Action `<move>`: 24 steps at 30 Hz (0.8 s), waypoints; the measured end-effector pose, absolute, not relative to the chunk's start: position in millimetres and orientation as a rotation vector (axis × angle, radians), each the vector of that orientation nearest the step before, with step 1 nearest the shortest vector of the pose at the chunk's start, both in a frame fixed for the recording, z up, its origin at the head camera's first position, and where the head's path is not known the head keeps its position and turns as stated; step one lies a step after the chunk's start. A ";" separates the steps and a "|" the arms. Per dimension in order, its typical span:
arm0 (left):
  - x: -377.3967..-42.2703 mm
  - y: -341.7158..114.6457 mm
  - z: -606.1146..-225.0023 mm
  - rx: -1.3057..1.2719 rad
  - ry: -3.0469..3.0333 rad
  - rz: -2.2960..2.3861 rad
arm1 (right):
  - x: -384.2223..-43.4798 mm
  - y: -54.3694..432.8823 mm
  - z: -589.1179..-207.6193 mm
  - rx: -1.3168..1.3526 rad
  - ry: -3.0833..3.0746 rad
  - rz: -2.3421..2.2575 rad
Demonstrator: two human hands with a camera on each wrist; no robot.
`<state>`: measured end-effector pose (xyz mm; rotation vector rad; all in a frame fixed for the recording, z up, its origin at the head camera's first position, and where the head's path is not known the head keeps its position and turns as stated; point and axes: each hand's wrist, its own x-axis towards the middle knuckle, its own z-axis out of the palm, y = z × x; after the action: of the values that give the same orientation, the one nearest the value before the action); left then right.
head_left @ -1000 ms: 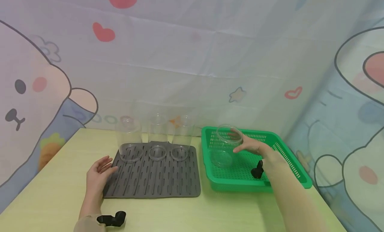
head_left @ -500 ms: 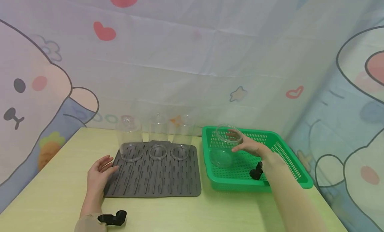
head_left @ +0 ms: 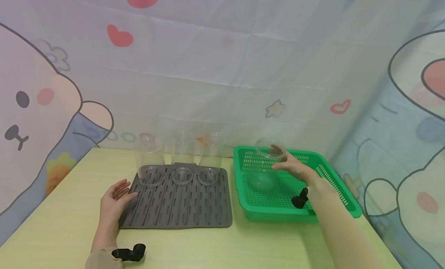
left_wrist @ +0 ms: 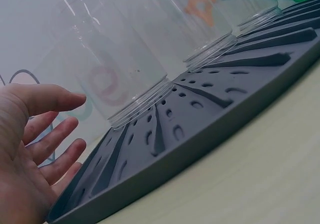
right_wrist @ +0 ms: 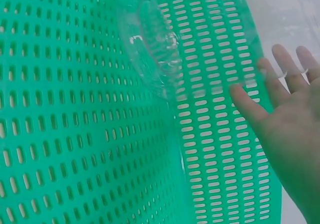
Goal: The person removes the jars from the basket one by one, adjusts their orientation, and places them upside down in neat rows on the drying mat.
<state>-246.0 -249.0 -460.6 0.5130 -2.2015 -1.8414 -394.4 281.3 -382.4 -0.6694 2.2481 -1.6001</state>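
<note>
My right hand [head_left: 290, 164] grips a clear plastic cup [head_left: 264, 166] near its upper rim. The cup is rim-up inside the green basket [head_left: 278, 217]. In the right wrist view the cup's ringed base [right_wrist: 150, 42] shows against the basket wall, with the thumb and fingers spread about the clear side. My left hand [head_left: 114, 201] holds nothing; its fingers are loosely bent at the left edge of a grey ribbed drying mat [head_left: 177, 211]. Three clear cups stand upside down along the back of the mat: a left one [head_left: 151, 176], a middle one [head_left: 182, 176] and a right one [head_left: 208, 176].
The pale yellow table [head_left: 194, 249] carries the mat on the left and the basket on the right. A printed cloth backdrop [head_left: 222, 68] hangs close behind both. A black camera mount [head_left: 128, 253] sits on my left wrist, another [head_left: 299, 198] on the right.
My right hand and the cup in it have shifted slightly right, and the cup's rim now sits less tilted. The left hand and the cups on the mat have stayed in place.
</note>
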 end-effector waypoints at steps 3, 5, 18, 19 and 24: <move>-245.5 -249.4 -459.3 0.499 -2.214 -1.852 | -394.5 281.0 -380.9 -0.671 2.269 -1.652; -245.2 -249.7 -458.1 0.494 -2.223 -1.855 | -395.2 281.0 -380.0 -0.671 2.285 -1.693; -243.0 -248.4 -446.7 0.401 -2.271 -1.801 | -394.2 275.7 -367.5 -0.655 2.412 -1.799; -243.1 -248.2 -445.5 0.387 -2.278 -1.786 | -393.5 274.2 -365.5 -0.648 2.425 -1.808; -242.9 -246.1 -438.6 0.294 -2.322 -1.728 | -389.3 265.7 -355.3 -0.660 2.445 -1.894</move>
<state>-242.9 -246.1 -438.6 0.2942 -2.3224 -1.7284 -389.3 265.7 -355.3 -0.6604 2.4449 -1.8939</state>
